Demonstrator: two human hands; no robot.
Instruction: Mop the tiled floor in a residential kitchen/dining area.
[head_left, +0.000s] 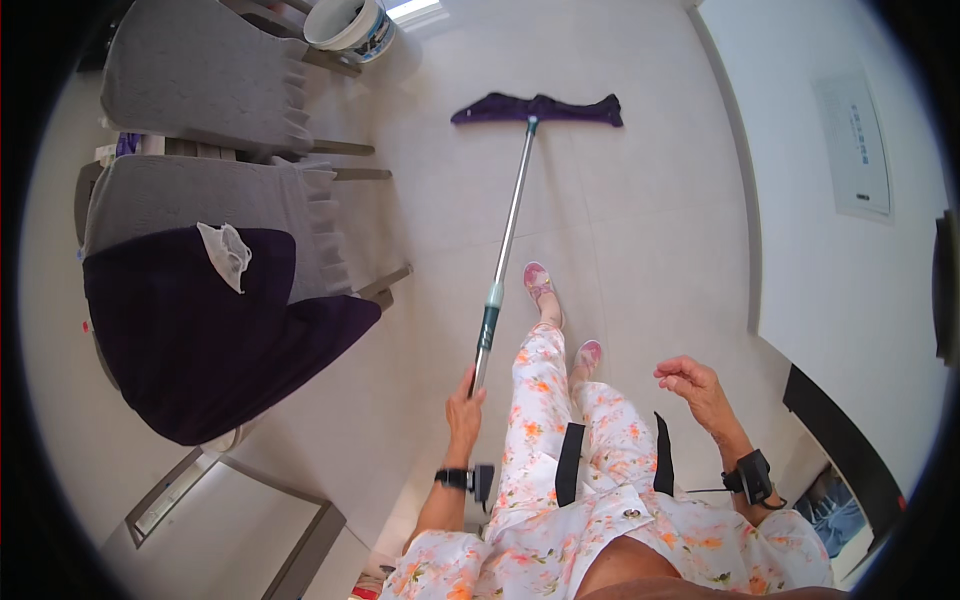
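Note:
My left hand (465, 409) is closed around the lower end of a telescopic metal mop pole (510, 225) with a green grip section. The pole runs up and away to a mop head wrapped in dark purple cloth (536, 110), which lies flat on the pale tiled floor (645, 165). My right hand (691, 379) hangs free on the right with its fingers loosely bent and apart, holding nothing. Both wrists wear black strapped devices.
Chairs with grey fabric covers (202, 75) stand on the left, one draped with a dark purple garment (187, 330) and a white face mask (227, 255). A white bucket (341, 26) is at the top. A white cabinet or wall (795, 247) borders the right. My feet stand mid-floor.

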